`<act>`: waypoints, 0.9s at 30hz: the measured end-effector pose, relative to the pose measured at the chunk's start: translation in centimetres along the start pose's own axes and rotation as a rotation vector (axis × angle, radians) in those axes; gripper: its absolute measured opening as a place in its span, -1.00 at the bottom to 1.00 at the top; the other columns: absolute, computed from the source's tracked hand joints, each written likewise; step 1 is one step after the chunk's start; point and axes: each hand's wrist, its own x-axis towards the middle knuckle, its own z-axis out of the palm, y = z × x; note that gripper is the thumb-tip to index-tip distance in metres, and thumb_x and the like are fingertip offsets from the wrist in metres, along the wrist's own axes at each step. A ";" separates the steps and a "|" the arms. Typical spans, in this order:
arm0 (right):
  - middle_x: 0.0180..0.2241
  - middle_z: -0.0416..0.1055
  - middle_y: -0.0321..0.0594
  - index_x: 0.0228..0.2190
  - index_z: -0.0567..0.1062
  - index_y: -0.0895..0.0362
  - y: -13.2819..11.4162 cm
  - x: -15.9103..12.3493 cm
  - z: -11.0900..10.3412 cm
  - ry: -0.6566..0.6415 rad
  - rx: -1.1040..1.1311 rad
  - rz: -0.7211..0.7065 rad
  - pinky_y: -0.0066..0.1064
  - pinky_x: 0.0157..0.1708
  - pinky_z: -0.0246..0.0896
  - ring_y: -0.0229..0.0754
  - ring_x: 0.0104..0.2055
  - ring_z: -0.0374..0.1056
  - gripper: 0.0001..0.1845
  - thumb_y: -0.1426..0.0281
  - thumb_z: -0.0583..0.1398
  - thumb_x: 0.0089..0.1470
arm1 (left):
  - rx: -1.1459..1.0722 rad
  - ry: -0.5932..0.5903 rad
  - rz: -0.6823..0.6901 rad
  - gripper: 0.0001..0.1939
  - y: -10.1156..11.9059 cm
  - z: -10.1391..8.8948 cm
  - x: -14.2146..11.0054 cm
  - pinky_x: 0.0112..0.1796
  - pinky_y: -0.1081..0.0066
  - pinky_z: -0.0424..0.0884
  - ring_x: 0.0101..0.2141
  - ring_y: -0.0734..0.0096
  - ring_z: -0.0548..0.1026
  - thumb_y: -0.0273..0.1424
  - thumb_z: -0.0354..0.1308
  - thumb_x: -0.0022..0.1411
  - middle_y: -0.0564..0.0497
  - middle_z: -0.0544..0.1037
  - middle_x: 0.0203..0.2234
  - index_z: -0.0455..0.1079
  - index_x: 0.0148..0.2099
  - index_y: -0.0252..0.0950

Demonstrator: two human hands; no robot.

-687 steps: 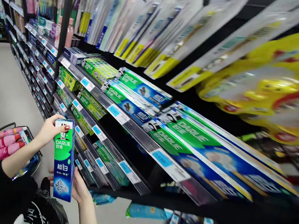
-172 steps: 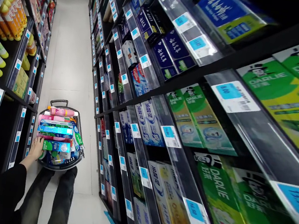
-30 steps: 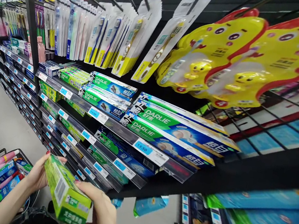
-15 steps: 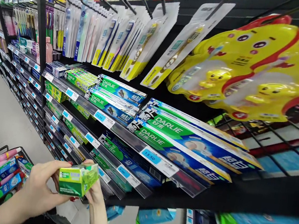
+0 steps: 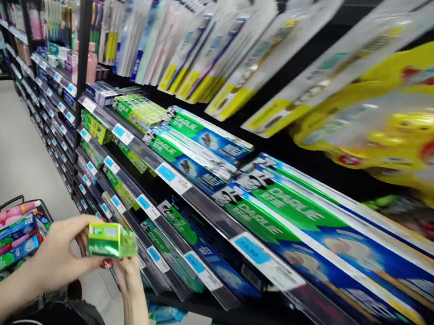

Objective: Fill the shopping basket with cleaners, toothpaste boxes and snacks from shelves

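My left hand (image 5: 61, 251) is closed on the near end of a small green and yellow-green toothpaste box (image 5: 103, 240), its thumb underneath and fingers along the far side. My right hand (image 5: 127, 271) grips the same box from behind and below, with part of its fingers hidden by it. The end panel of the box faces me. Both hands hold it low in front of the shelf, above my dark clothing. Nearest to them are the lower shelf tiers with Darlie toothpaste boxes (image 5: 189, 158) and blue price tags (image 5: 174, 178).
Below left stands a basket (image 5: 4, 205) with pink items and toothpaste boxes. Packaged toothbrushes (image 5: 200, 52) hang on hooks over the toothpaste. Yellow duck-shaped packs (image 5: 420, 121) hang at right. A grey aisle floor (image 5: 13, 144) runs away on the left.
My view has turned left and come closer to the shelf, so the shelf goods sit further right and look larger. Both hands keep hold of the toothpaste box, which is tilted slightly differently.
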 end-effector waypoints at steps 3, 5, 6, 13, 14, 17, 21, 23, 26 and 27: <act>-0.29 0.46 -0.25 -0.14 0.42 0.00 -1.4 0.8 0.7 0.051 -0.111 -0.040 -0.29 -0.24 0.34 -0.11 -0.28 0.40 -0.34 0.15 0.45 -0.33 | -0.352 -0.088 -0.257 -0.55 -2.8 -3.3 -0.3 -0.23 0.41 0.51 -0.19 0.28 0.53 -0.33 0.30 0.08 -0.05 0.55 -0.17 0.35 0.03 -0.25; -0.24 0.43 -0.23 -0.14 0.41 0.03 -2.5 1.6 2.0 0.040 -0.284 -0.124 -0.32 -0.23 0.33 -0.11 -0.24 0.39 -0.36 0.22 0.45 -0.31 | -0.571 -0.106 -0.368 -0.43 -5.2 -5.8 -1.5 -0.26 0.37 0.51 -0.18 0.26 0.51 -0.24 0.30 0.06 -0.07 0.47 -0.09 0.27 0.10 -0.23; -0.21 0.42 -0.21 -0.13 0.39 0.04 -2.9 2.0 2.9 -0.013 -0.360 -0.138 -0.32 -0.20 0.33 -0.11 -0.22 0.39 -0.38 0.24 0.44 -0.27 | -0.617 -0.080 -0.422 -0.41 -6.6 -6.9 -2.4 -0.29 0.37 0.51 -0.20 0.26 0.50 -0.19 0.31 0.04 -0.07 0.46 -0.09 0.27 0.09 -0.23; -0.05 0.39 -0.14 0.08 0.24 0.05 1.1 4.4 10.9 -0.635 -0.472 0.144 -0.23 -0.01 0.28 -0.05 -0.04 0.37 -0.24 0.20 0.35 -0.13 | -0.060 0.054 -0.762 -0.51 -15.0 -11.4 -11.7 -0.25 0.35 0.44 -0.26 0.25 0.50 -0.25 0.30 -0.05 -0.01 0.52 -0.25 0.34 -0.07 -0.32; -0.06 0.39 -0.14 0.06 0.27 0.06 2.6 4.7 12.0 -0.692 -0.483 0.170 -0.22 -0.01 0.28 -0.05 -0.04 0.37 -0.32 0.21 0.31 -0.09 | -0.015 0.036 -0.776 -0.51 -15.9 -11.6 -13.2 -0.22 0.33 0.43 -0.25 0.22 0.50 -0.29 0.34 -0.11 0.01 0.54 -0.26 0.38 -0.10 -0.32; -0.08 0.42 -0.14 -0.03 0.39 0.08 7.1 5.3 14.8 -0.792 -0.514 0.223 -0.19 0.03 0.26 -0.03 -0.02 0.37 -0.44 0.30 0.30 -0.13 | 0.105 -0.004 -0.783 -0.44 -18.8 -11.5 -17.0 -0.08 0.26 0.38 -0.14 0.11 0.50 -0.39 0.40 -0.22 0.00 0.56 -0.19 0.44 -0.07 -0.28; 0.09 0.33 -0.07 0.01 0.42 0.04 11.4 5.7 15.4 -0.735 -0.586 0.249 -0.08 0.08 0.22 0.04 0.08 0.31 -0.31 0.35 0.35 -0.25 | 0.269 0.040 -0.782 -0.46 -23.6 -11.2 -20.8 0.04 0.21 0.30 0.00 0.08 0.43 -0.41 0.27 -0.01 -0.13 0.48 -0.02 0.37 0.07 -0.26; 0.09 0.36 -0.02 -0.02 0.46 0.06 12.4 5.8 13.4 -0.663 -0.647 0.290 -0.04 -0.02 0.31 0.05 -0.01 0.40 -0.39 0.26 0.32 -0.20 | 0.329 0.064 -0.798 -0.52 -26.6 -11.1 -22.5 0.03 0.22 0.31 0.01 0.11 0.42 -0.44 0.20 0.05 -0.14 0.45 -0.01 0.34 0.07 -0.28; -0.20 0.56 -0.05 -0.23 0.56 0.08 12.7 5.1 7.6 -0.550 -0.722 0.365 0.01 -0.15 0.39 0.08 -0.24 0.51 -0.52 0.10 0.27 -0.20 | 0.381 0.055 -0.829 -0.56 -31.5 -10.8 -24.8 0.01 0.29 0.34 0.01 0.18 0.43 -0.48 0.15 0.09 -0.12 0.43 -0.03 0.32 0.06 -0.30; -0.29 0.59 -0.07 -0.31 0.57 0.06 12.6 4.3 5.1 -0.503 -0.750 0.385 0.05 -0.14 0.38 0.13 -0.24 0.52 -0.53 0.04 0.26 -0.24 | 0.395 0.045 -0.844 -0.57 -33.2 -10.5 -25.5 0.01 0.31 0.34 0.01 0.21 0.43 -0.48 0.14 0.10 -0.12 0.42 -0.03 0.31 0.06 -0.29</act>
